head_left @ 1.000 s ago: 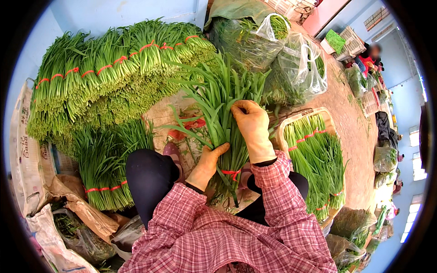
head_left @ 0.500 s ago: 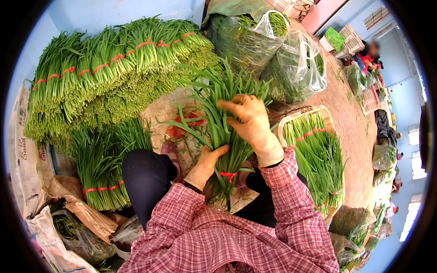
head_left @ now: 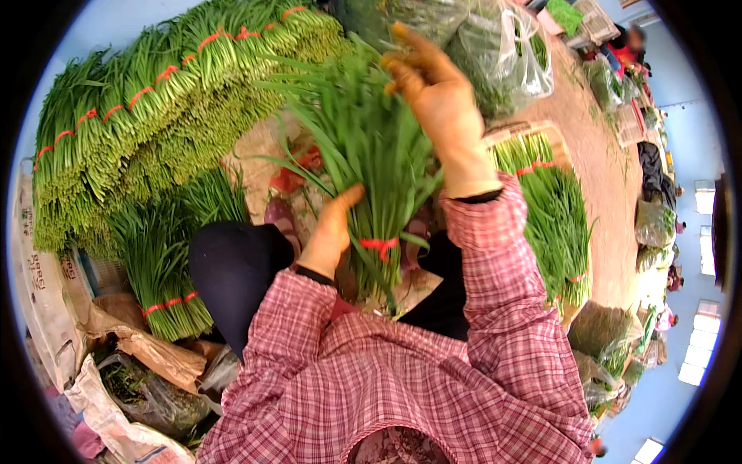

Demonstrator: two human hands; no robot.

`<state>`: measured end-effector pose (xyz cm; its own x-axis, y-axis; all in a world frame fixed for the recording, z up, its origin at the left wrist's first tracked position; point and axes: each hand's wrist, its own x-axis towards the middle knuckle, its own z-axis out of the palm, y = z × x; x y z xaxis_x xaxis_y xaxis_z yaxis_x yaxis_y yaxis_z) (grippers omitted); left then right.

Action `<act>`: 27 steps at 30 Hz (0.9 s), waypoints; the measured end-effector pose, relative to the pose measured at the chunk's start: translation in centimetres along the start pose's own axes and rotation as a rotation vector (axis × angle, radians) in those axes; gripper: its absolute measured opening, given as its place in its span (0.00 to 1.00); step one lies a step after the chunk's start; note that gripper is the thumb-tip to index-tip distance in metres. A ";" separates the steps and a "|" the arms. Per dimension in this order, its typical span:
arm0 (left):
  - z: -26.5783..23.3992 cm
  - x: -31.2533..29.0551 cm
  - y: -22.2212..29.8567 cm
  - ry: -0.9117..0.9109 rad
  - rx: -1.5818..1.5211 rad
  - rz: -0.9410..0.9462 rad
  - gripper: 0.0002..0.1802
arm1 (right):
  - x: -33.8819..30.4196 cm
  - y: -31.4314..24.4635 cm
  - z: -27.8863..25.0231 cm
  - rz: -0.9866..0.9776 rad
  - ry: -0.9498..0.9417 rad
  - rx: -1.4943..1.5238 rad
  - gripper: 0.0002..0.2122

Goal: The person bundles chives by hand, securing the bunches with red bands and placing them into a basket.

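Green bunch (head_left: 386,178): head view, near centre, leaf tips fanned toward 12, stalk ends toward 6; hours below count from it.
Red tie (head_left: 379,245): round the green bunch, toward 6.
Left hand (head_left: 332,230): gloved, at 7-8, clamped on the green bunch, thumb across the stalks above the tie.
Right hand (head_left: 446,104): gloved, at 1-2, well apart from left hand, fingers spread by the upper leaves, motion-blurred; can't tell if touching.
Big pile (head_left: 185,108): red-tied bunches, 10 o'clock, stacked along blue wall (head_left: 77,42).
Smaller stack (head_left: 158,259): red-tied bunches, 8-9, beside the person's dark-clad knee (head_left: 234,263).
Crate (head_left: 563,149): beige, 3-4, tied bunches (head_left: 553,213) inside.
Clear bags (head_left: 506,66): 1-2, greens inside.
Red scrap (head_left: 287,182): 9, near the left hand.
Co-worker (head_left: 624,52): 2, far off, red clothing.
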<state>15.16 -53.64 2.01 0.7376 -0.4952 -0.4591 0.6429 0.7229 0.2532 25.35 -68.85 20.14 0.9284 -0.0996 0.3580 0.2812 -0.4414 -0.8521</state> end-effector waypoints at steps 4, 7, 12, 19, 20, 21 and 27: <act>0.3 0.3 2.2 0.195 -0.215 0.111 0.23 | -5.6 -6.6 -5.5 0.164 -0.024 0.097 0.12; 0.5 1.3 2.1 0.300 -0.330 0.156 0.25 | -12.5 -5.3 -11.6 0.549 -0.309 0.300 0.10; 1.9 -0.2 2.4 0.443 -0.459 0.049 0.24 | -22.5 1.8 -9.3 0.685 -0.545 -0.306 0.16; 5.5 -3.5 0.7 0.321 -0.439 -0.086 0.27 | -20.2 3.6 -2.9 0.361 -0.177 0.574 0.31; 7.2 -4.7 0.5 0.289 -0.430 -0.115 0.28 | -19.6 2.5 -2.9 0.368 -0.187 0.723 0.31; 8.1 -5.4 0.3 0.259 -0.421 -0.144 0.28 | -18.9 1.4 -2.9 0.378 -0.193 0.873 0.31; 4.1 -4.6 -1.3 -0.370 -0.486 -0.282 0.37 | -15.1 -0.8 -3.1 0.453 -0.091 0.897 0.36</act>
<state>11.78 -54.25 7.33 0.6327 -0.7668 -0.1077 0.7192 0.6335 -0.2854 10.34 -69.74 16.63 0.9976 -0.0069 -0.0692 -0.0583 0.4586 -0.8868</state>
